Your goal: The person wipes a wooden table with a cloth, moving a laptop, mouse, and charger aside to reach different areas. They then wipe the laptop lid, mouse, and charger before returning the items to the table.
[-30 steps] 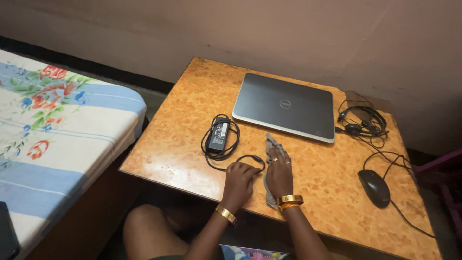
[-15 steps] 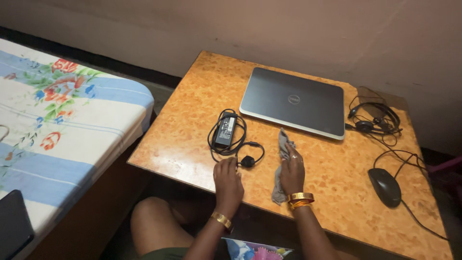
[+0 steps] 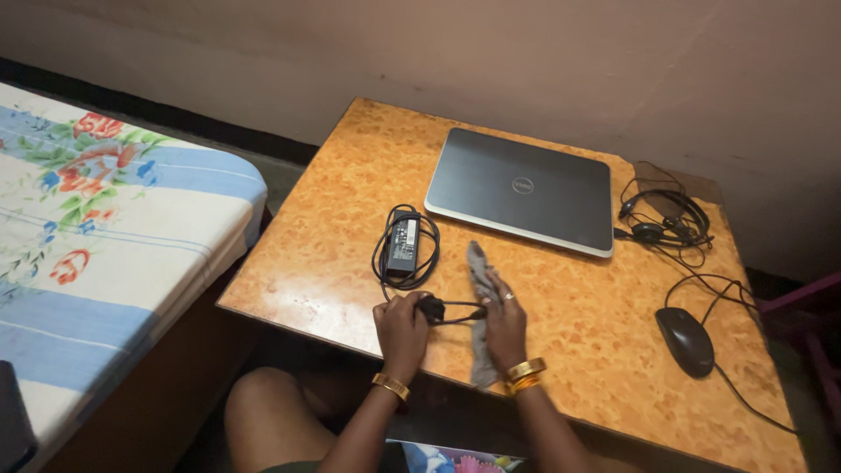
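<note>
Left hand [image 3: 401,326] has closed on the black power plug [image 3: 430,307], lifting it off the orange mottled table [image 3: 333,219]; half a second ago it only touched it. Right hand [image 3: 504,324] lies flat, pinning the grey cloth [image 3: 477,271] beside the plug. Beyond the plug: black coiled adapter brick [image 3: 403,243], then closed grey laptop [image 3: 521,188].

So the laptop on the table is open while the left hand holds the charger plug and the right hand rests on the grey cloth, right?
Not quite: the laptop is closed, lid down flat on the table. The head view shows it. The rest stands: the left hand holds the charger plug, and the right hand rests on the grey cloth.
</note>
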